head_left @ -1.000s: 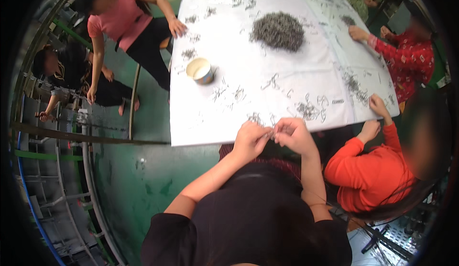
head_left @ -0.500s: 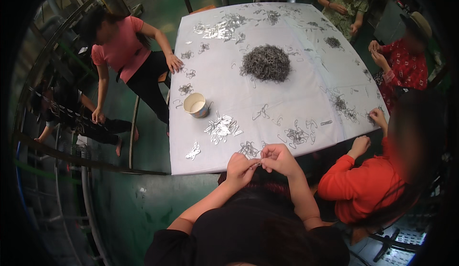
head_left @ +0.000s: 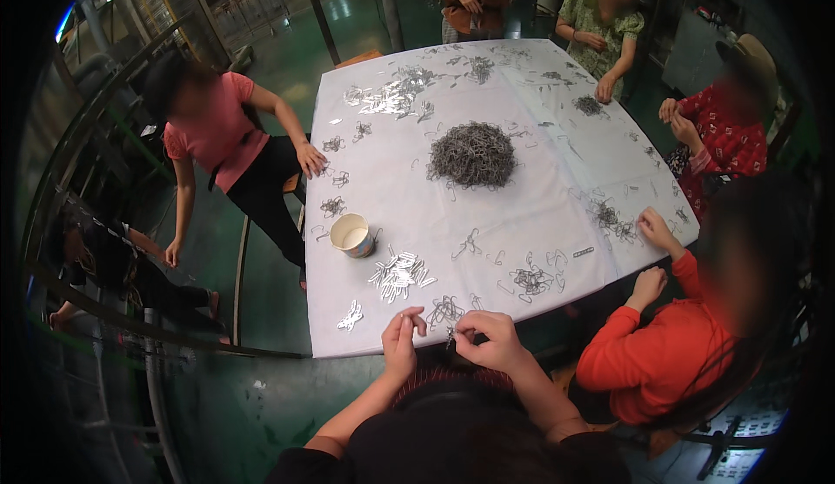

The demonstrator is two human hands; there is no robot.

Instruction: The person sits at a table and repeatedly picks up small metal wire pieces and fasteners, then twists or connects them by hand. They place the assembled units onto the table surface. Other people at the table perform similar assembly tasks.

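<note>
My right hand (head_left: 491, 339) is closed in a pinch at the table's near edge, and a small dark metal wire piece (head_left: 450, 337) pokes out from its fingertips. To its left, my left hand (head_left: 401, 341) is raised at the edge with bent fingers apart, and I see nothing in it. Just beyond the hands lies a little cluster of bent wire hooks (head_left: 445, 311). Flat shiny silver strips (head_left: 400, 275) form a heap past my left hand, and a smaller bunch of strips (head_left: 350, 316) lies nearer the left corner.
A paper tub (head_left: 352, 235) stands on the white-covered table (head_left: 391, 197) at left. A big mound of dark wire hooks (head_left: 472, 154) fills the middle, with more strips (head_left: 387, 97) beyond. A person in orange-red (head_left: 652, 353) sits close at right; several others surround the table.
My hands have come apart: the left moved left, away from the right, which keeps the small metal piece. The table sits lower in view.
</note>
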